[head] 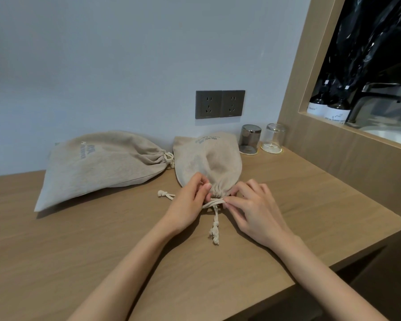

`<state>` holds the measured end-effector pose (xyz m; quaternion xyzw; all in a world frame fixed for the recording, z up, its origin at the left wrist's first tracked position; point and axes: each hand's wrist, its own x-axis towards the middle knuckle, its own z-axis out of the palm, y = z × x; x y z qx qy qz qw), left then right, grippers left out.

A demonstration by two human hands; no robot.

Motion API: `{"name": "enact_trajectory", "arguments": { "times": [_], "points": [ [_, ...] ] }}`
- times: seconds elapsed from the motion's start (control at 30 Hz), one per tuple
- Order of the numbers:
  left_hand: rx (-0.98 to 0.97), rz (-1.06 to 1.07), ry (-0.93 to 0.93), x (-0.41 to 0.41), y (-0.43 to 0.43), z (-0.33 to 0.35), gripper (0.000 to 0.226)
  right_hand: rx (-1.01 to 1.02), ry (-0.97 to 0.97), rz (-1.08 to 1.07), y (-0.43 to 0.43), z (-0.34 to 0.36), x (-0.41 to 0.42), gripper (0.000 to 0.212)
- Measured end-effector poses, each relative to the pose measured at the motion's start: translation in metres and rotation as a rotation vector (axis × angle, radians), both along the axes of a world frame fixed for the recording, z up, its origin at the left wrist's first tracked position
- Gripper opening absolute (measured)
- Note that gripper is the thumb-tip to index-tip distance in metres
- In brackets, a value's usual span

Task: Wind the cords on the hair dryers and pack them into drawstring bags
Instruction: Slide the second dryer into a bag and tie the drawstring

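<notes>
Two beige drawstring bags lie on the wooden counter [102, 239]. The left bag [102, 163] is full and its mouth is cinched, facing right. The nearer bag [208, 163] bulges and its gathered mouth points toward me. My left hand [190, 205] pinches the gathered neck from the left. My right hand [252, 207] pinches the drawstring [214, 224] at the neck from the right; one knotted cord end trails toward me, and another knotted end [164, 194] lies left of my left hand. No hair dryer shows; whatever fills the bags is hidden.
Two wall sockets [220, 104] sit above the bags. A dark upturned glass [249, 140] and a clear upturned glass [273, 139] stand at the back right. A wooden-framed opening [310, 121] on the right shows dark bottles [336, 110] and a tap. The counter edge runs diagonally at right.
</notes>
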<state>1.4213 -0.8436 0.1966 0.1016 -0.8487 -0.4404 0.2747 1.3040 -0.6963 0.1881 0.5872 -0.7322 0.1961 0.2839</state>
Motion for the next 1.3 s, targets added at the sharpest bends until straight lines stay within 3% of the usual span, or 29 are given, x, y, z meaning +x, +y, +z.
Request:
{"name": "enact_trajectory", "arguments": {
  "times": [0.17,0.27,0.37,0.5,0.67,0.8,0.93,1.03,1.2,1.3],
  "points": [
    [-0.250,0.134,-0.032,0.004,-0.016,-0.005,0.013,-0.027,0.044,-0.064,0.004,0.002,-0.001,0.016],
    [-0.103,0.064,-0.068,0.006,-0.018,-0.005,0.013,-0.002,0.004,-0.057,0.004,0.000,-0.002,0.020],
    [0.153,-0.054,-0.057,0.010,-0.019,-0.001,0.013,-0.040,-0.218,0.020,0.004,-0.004,-0.011,0.024],
    [0.244,-0.033,-0.016,0.010,-0.014,0.006,0.007,-0.213,-0.536,0.114,-0.005,-0.003,-0.006,0.009],
    [0.138,0.018,0.040,0.011,-0.002,0.015,0.015,-0.224,-0.818,0.127,-0.016,0.004,0.008,0.006],
    [-0.086,-0.025,-0.103,0.015,-0.005,0.012,0.020,-0.133,-0.997,0.223,-0.016,0.013,0.007,0.011],
    [-0.188,0.069,-0.086,0.015,-0.013,0.006,0.013,-0.150,-1.003,0.228,-0.017,0.022,0.005,0.012],
    [-0.144,0.110,-0.048,0.013,-0.017,0.005,0.004,-0.143,-1.035,0.242,-0.020,0.022,0.007,0.012],
    [-0.031,0.151,0.086,0.009,-0.019,0.015,0.010,-0.186,-1.122,0.268,-0.024,0.023,0.012,0.018],
    [-0.070,0.200,0.136,0.012,-0.019,0.018,0.013,-0.180,-1.028,0.261,-0.024,0.018,0.018,0.016]
  ]
}}
